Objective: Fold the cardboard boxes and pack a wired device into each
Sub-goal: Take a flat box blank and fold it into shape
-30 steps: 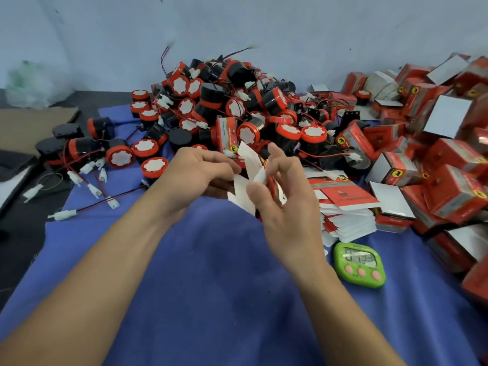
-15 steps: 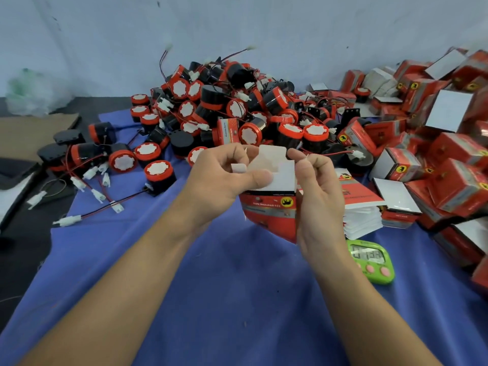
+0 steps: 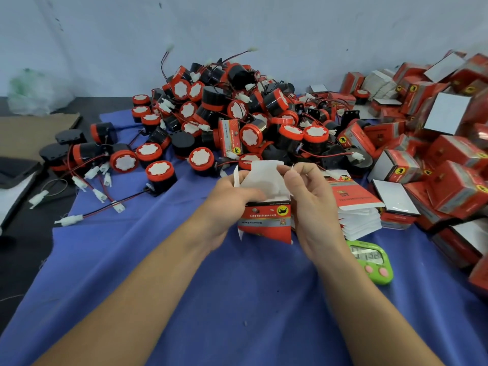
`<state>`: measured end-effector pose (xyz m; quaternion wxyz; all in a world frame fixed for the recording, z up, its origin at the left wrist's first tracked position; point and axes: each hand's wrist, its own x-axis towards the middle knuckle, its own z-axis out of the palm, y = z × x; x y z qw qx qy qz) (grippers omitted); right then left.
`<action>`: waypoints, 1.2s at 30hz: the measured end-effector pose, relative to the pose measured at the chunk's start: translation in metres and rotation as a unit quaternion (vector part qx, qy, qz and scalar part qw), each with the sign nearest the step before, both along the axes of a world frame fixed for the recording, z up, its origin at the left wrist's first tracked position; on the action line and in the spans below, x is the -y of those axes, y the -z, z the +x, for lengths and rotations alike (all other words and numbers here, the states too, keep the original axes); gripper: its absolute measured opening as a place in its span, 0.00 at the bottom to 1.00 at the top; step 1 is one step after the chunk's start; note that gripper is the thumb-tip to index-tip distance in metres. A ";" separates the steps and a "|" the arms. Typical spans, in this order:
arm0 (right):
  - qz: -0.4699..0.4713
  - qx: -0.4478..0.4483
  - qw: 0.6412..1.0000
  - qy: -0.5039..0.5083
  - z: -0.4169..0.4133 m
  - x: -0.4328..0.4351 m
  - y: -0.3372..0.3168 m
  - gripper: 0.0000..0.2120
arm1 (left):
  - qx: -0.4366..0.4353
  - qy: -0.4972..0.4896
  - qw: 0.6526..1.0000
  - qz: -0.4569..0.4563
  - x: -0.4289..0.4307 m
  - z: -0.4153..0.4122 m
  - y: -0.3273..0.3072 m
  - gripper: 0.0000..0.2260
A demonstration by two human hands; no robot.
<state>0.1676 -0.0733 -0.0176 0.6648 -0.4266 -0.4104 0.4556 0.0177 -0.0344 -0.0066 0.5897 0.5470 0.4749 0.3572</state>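
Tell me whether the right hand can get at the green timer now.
Probably, once it lets go: the right hand pinches the box flap, but the green timer lies uncovered beside its wrist.

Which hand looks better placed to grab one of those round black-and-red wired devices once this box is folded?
Probably the left hand: the nearest round black-and-red wired device lies just beyond it, while the right hand pinches the white flap of the red cardboard box.

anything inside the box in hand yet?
Only white flaps show at the open top of the cardboard box, with the left hand laying its thumb on one. Flaps and the right hand cover the interior; no device or wire shows.
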 end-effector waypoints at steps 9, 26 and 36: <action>-0.060 -0.041 0.997 -0.039 0.008 0.004 -0.005 0.17 | 0.038 -0.160 0.978 0.131 0.008 0.009 -0.008 0.22; -0.078 0.010 0.986 -0.144 0.004 0.004 -0.003 0.15 | 0.005 -0.164 0.962 0.219 0.022 0.012 0.009 0.18; -0.091 0.064 0.988 -0.108 0.004 0.000 0.002 0.19 | 0.043 -0.171 0.971 0.163 0.020 0.015 0.016 0.20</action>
